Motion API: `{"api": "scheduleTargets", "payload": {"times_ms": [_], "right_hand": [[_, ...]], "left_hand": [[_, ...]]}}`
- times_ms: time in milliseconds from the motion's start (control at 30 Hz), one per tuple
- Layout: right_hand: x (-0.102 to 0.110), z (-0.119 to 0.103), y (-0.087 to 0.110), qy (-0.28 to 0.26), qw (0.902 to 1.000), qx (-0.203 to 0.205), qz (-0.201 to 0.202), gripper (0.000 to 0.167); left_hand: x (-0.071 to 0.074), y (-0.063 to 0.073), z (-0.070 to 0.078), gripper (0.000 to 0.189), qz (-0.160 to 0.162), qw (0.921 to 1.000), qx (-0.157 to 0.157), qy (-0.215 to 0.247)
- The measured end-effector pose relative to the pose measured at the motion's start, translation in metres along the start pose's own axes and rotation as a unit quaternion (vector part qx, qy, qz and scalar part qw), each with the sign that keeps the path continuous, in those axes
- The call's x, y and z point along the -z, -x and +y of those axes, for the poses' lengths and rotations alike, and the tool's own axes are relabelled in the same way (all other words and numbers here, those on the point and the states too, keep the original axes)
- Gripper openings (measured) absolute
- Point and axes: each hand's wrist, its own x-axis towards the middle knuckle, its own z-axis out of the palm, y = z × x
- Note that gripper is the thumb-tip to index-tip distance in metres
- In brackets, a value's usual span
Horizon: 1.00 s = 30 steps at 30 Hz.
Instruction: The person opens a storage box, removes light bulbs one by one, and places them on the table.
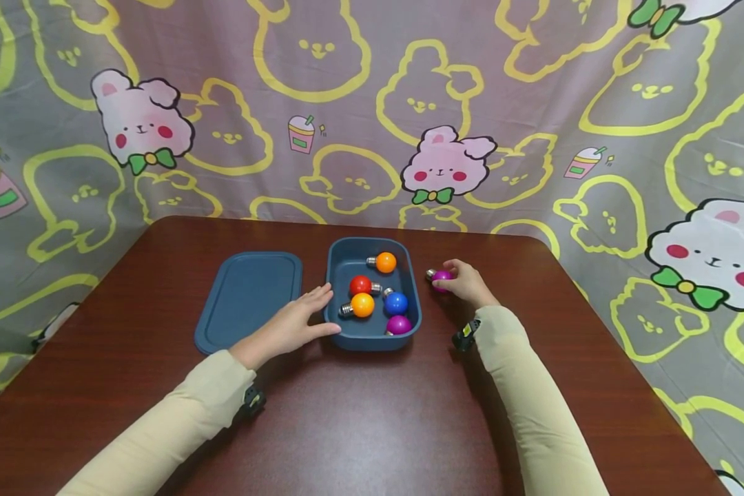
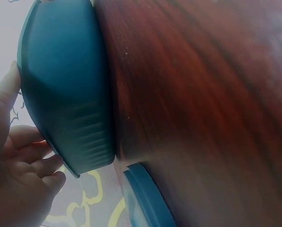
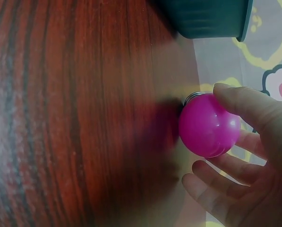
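In the head view, my right hand (image 1: 469,284) pinches a magenta light bulb (image 1: 441,279) to the right of a blue plastic container (image 1: 372,343). The right wrist view shows the thumb on one side of that bulb's round globe and fingers on the other, its metal base partly hidden. My left hand (image 1: 288,329) lies at the container's left rim, fingers extended and touching it. Inside the container are several bulbs: an orange one (image 1: 386,262), a red one (image 1: 360,285), a yellow-orange one (image 1: 363,305), a blue one (image 1: 396,304) and another magenta one (image 1: 399,325).
A flat blue lid (image 1: 251,293) lies on the brown wooden table (image 1: 372,427), left of the container and partly behind the left hand. A cartoon-printed curtain (image 1: 359,103) hangs behind the table and along its sides.
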Motion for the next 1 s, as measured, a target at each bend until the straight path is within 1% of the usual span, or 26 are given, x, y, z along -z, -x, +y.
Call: {"api": "scheduleTargets", "payload": {"times_ms": [133, 400, 633, 767, 900, 1000], "right_hand": [[-0.001, -0.001, 0.001, 0.002, 1.0, 0.005, 0.001, 0.056], [-0.002, -0.002, -0.001, -0.002, 1.0, -0.001, 0.0, 0.055], [-0.001, -0.002, -0.002, 0.001, 0.9999, 0.014, 0.0, 0.056], [0.0, -0.002, -0.003, 0.0, 0.9999, 0.014, -0.002, 0.057], [0.007, -0.01, 0.0, 0.017, 0.9997, 0.016, 0.007, 0.056], [0.014, -0.025, 0.004, 0.028, 0.999, 0.028, 0.022, 0.055]], "left_hand": [[0.0, 0.0, 0.0, 0.078, 0.001, 1.0, -0.003, -0.001], [0.0, 0.0, 0.001, 0.079, 0.0, 1.0, 0.001, -0.002], [0.001, 0.0, 0.001, 0.078, 0.002, 1.0, -0.002, -0.001], [0.0, -0.001, 0.0, 0.078, 0.004, 1.0, -0.004, -0.004], [0.0, -0.001, 0.0, 0.078, 0.003, 1.0, -0.003, -0.006], [0.0, -0.001, 0.0, 0.079, 0.004, 1.0, -0.002, -0.006]]}}
